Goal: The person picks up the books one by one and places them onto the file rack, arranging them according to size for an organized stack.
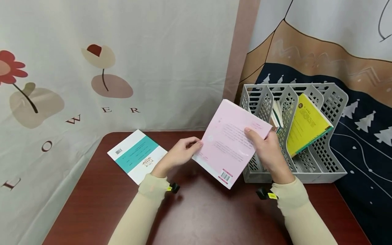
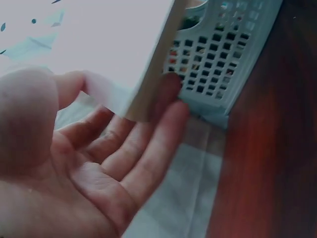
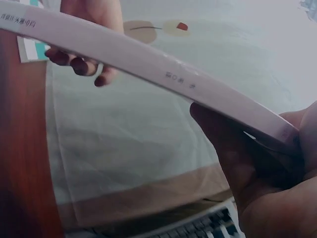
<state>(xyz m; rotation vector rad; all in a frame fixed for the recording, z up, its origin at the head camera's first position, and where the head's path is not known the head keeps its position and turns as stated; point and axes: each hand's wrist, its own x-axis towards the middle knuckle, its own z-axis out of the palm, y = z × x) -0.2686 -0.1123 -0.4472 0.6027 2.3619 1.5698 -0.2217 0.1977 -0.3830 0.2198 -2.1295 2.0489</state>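
Note:
A pink book, back cover with a barcode facing up, is held tilted above the table between both hands. My left hand pinches its left edge, thumb on the cover and fingers underneath, as the left wrist view also shows. At the upper right corner my right hand grips it, thumb across the cover and fingers behind. In the right wrist view the pink spine runs from the right palm toward the left hand. Left of the hands, a white and teal book lies flat on the table.
On the right stands a grey perforated file organizer with upright dividers. A yellow book leans in one slot; thin books stand in another, partly behind the pink book. The brown table meets a printed curtain at its back edge.

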